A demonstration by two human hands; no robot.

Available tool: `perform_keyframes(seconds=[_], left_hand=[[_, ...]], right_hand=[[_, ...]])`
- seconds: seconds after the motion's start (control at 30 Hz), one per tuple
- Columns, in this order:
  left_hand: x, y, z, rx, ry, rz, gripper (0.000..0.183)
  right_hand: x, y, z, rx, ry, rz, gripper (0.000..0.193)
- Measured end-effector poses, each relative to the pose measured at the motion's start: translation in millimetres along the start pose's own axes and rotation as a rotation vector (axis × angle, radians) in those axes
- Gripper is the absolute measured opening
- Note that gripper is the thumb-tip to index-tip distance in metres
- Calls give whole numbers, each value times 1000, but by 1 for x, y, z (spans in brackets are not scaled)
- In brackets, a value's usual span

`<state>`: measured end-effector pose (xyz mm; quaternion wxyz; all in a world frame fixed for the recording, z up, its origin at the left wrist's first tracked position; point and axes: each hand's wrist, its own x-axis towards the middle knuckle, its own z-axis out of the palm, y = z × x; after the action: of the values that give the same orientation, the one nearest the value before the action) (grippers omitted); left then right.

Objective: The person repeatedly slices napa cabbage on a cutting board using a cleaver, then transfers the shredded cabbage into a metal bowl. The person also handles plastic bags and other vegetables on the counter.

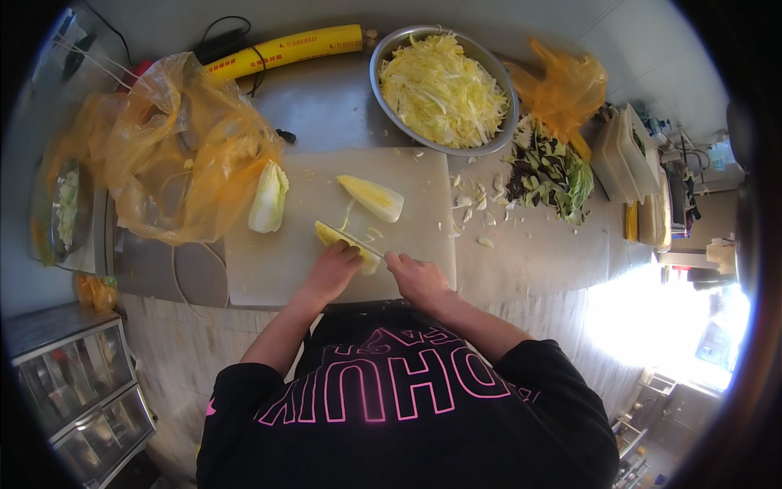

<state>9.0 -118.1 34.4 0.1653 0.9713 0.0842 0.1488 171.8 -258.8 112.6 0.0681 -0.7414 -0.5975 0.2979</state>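
Observation:
My left hand is closed on a yellow-white piece of napa cabbage lying on the white cutting board. With my right hand I grip a knife, its thin blade lying across the far side of that piece. Beyond the blade are a few pale cut shreds. A cabbage wedge, yellow inner side up, rests farther off on the board. Another small cabbage piece is near the board's left side.
A steel bowl heaped with shredded cabbage stands at the back. Orange plastic bags spread across the left. To the right lie loose scraps and dark green leaves. Behind is a yellow roll.

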Motion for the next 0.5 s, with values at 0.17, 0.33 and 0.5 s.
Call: perform_keyframes(seconds=[0.17, 0.33, 0.5], left_hand=[[-7, -2, 12, -66, -26, -71, 12], [-11, -2, 18, -73, 81, -39, 10], [-12, 1, 13, -94, 48, -60, 12]], right_hand=[[26, 8, 16, -55, -53, -19, 19], [22, -20, -17, -67, -91, -5, 19], [24, -4, 11, -30, -78, 21, 20]])
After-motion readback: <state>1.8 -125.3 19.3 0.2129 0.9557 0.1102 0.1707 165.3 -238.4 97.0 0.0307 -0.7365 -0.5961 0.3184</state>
